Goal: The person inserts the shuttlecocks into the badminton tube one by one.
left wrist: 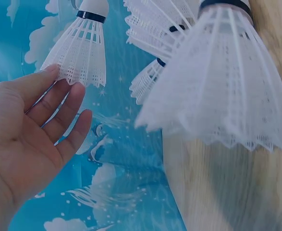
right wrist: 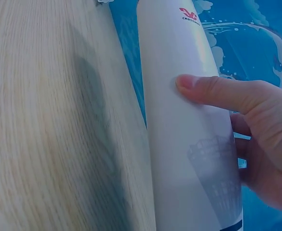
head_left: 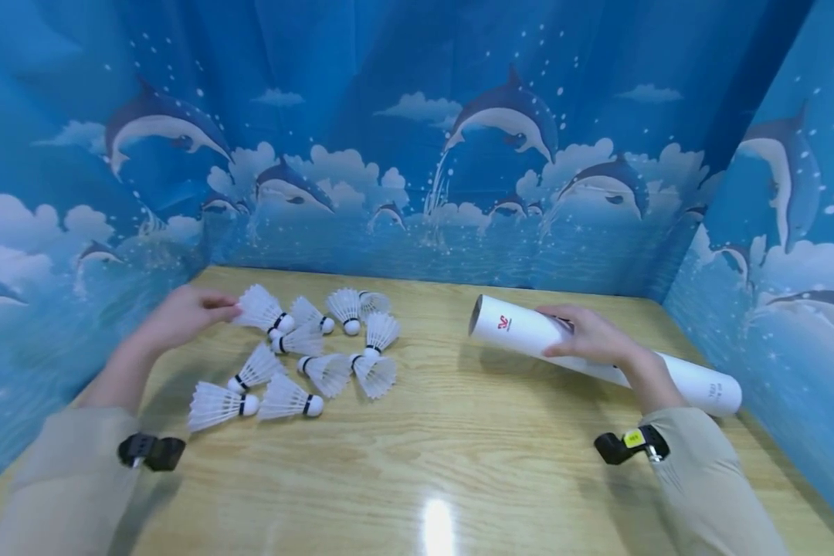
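Currently, in the head view, my left fingers (head_left: pixel 224 303) pinch a shuttlecock (head_left: pixel 255 309) by its skirt, beside the other shuttlecocks (head_left: pixel 327 373) spread on the counter (head_left: pixel 417 463). My right fingers (head_left: pixel 554 313) grip the white tube (head_left: pixel 517 328) toward the right, its open end tipped up; should that grip slacken, I judge the raised end could drop or the tube roll. A low sweep with the left might scatter the loose ones.

From the left wrist, I hold only the skirt's lower edge, so a knock on the cork (left wrist: pixel 93 7) could twist it free, and squeezing harder could crease the skirt.

From the right wrist, my thumb (right wrist: pixel 196 90) presses the tube's side. Its mouth is out of frame; whatever it contains, I can't tell, so dipping that end might spill something.
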`<state>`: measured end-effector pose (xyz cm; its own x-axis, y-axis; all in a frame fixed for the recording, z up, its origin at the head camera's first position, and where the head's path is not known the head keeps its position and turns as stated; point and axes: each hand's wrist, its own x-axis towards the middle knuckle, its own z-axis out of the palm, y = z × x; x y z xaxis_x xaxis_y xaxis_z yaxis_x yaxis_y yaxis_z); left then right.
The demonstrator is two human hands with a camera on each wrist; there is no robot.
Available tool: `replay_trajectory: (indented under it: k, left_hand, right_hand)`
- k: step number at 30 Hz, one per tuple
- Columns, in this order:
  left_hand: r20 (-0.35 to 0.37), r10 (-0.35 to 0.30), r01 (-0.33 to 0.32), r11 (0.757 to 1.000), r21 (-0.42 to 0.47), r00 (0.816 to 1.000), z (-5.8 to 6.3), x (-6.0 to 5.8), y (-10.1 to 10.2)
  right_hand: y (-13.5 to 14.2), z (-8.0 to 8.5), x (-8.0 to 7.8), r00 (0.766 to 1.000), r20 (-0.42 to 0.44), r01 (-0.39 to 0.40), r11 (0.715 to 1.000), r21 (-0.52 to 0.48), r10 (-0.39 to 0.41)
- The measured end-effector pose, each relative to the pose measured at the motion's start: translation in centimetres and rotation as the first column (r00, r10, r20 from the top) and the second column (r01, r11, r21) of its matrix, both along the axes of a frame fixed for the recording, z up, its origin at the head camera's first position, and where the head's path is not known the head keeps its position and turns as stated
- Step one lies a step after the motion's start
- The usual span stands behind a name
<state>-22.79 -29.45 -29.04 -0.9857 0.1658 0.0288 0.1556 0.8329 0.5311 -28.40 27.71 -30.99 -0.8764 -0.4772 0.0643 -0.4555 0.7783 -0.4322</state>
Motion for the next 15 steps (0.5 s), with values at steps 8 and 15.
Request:
replay_trajectory:
  k: [8,15]
  left_hand:
    - [-0.030,-0.020,0.020,1.000,-0.011,0.999,0.8,-0.8,1.7]
    - [-0.009,-0.051,0.051,0.998,0.045,0.999,1.1,-1.4,3.6]
  right_hand:
    - [-1.1,0.7,0.0,1.000,0.005,0.003,1.000,0.004,-0.003]
    - [-2.1,0.8,0.0,1.000,-0.015,-0.020,1.000,-0.003,0.020]
